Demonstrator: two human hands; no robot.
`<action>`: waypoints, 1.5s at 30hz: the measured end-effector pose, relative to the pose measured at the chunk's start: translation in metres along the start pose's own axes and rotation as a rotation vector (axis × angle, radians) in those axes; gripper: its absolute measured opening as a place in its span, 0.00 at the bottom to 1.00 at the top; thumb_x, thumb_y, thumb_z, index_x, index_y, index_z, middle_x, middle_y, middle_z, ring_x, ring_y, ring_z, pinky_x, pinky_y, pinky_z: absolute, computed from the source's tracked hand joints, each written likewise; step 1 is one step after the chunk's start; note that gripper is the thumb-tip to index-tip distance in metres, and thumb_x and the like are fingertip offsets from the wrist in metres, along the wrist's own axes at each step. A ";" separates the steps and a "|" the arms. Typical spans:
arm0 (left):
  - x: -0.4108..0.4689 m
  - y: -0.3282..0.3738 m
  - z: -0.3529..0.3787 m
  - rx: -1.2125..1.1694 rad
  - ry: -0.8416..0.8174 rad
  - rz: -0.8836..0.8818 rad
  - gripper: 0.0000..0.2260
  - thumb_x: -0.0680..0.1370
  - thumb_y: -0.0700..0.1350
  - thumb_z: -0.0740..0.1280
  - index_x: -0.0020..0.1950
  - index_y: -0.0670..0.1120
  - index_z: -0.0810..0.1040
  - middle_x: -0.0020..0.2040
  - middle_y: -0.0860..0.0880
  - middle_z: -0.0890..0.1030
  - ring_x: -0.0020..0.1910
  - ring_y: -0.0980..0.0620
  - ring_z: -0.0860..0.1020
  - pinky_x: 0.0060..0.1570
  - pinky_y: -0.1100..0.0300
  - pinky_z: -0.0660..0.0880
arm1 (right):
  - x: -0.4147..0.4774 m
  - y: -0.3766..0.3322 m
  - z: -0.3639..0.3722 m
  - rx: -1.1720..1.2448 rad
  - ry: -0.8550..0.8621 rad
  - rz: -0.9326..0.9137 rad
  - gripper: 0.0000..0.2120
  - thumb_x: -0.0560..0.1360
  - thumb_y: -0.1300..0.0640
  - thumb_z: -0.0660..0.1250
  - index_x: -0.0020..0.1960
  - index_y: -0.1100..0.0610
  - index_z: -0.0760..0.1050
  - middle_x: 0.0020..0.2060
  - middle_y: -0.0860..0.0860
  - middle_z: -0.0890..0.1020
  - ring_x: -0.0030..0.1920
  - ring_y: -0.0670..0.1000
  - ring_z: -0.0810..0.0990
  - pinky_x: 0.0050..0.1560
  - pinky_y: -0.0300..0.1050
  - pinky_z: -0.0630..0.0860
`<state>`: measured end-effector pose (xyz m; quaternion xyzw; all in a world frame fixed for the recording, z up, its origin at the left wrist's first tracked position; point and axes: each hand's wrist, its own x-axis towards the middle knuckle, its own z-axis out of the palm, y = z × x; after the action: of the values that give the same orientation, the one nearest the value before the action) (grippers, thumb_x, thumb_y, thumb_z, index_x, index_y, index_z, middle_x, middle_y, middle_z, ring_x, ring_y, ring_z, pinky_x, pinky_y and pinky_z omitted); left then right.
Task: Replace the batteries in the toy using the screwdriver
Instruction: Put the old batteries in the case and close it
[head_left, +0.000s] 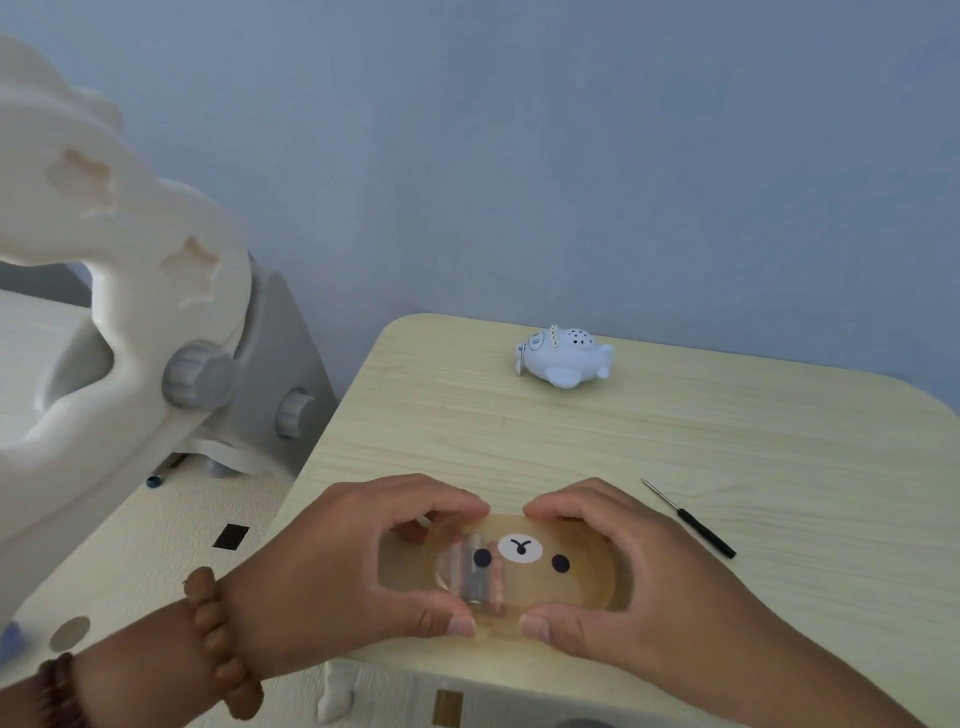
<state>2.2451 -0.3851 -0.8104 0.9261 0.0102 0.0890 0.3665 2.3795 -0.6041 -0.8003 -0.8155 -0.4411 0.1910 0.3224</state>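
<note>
Both hands grip a clear amber box with a bear face on its lid (524, 558) near the table's front edge. My left hand (332, 566) clasps its left end, my right hand (618, 566) its right end, thumbs at the near side and fingers over the far side. Inside, through the lid, several silver batteries (475, 574) lie side by side. A small screwdriver with a black handle (693, 522) rests on the table to the right of my right hand. The white and pale blue airplane toy (563, 358) stands far back on the table.
The light wood table (727, 441) has rounded corners and sits against a grey-blue wall. A large cream plastic piece of child's furniture with grey knobs (197, 379) stands at the left. A patterned play mat (171, 540) covers the floor below.
</note>
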 end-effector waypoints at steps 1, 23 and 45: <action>0.000 0.001 0.000 -0.003 -0.002 -0.001 0.27 0.64 0.60 0.79 0.61 0.62 0.77 0.57 0.64 0.80 0.57 0.59 0.79 0.53 0.65 0.75 | 0.001 -0.001 -0.001 0.002 -0.007 0.005 0.29 0.62 0.35 0.77 0.60 0.35 0.73 0.61 0.33 0.74 0.62 0.36 0.74 0.58 0.36 0.73; 0.001 -0.004 0.002 -0.008 -0.088 -0.073 0.35 0.60 0.62 0.79 0.65 0.68 0.70 0.64 0.72 0.71 0.62 0.67 0.72 0.58 0.72 0.70 | -0.027 0.069 -0.022 -0.423 0.523 0.258 0.05 0.71 0.52 0.77 0.42 0.45 0.80 0.48 0.37 0.77 0.50 0.47 0.73 0.49 0.45 0.72; 0.048 -0.045 -0.015 -0.045 -0.093 0.030 0.36 0.59 0.60 0.81 0.65 0.63 0.74 0.62 0.66 0.75 0.63 0.65 0.73 0.59 0.73 0.68 | -0.010 0.087 -0.025 -0.319 0.488 0.259 0.13 0.70 0.56 0.77 0.38 0.42 0.75 0.47 0.34 0.77 0.46 0.36 0.74 0.42 0.29 0.70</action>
<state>2.2922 -0.3378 -0.8221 0.9209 -0.0228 0.0514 0.3857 2.4408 -0.6571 -0.8426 -0.9268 -0.2678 -0.0423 0.2599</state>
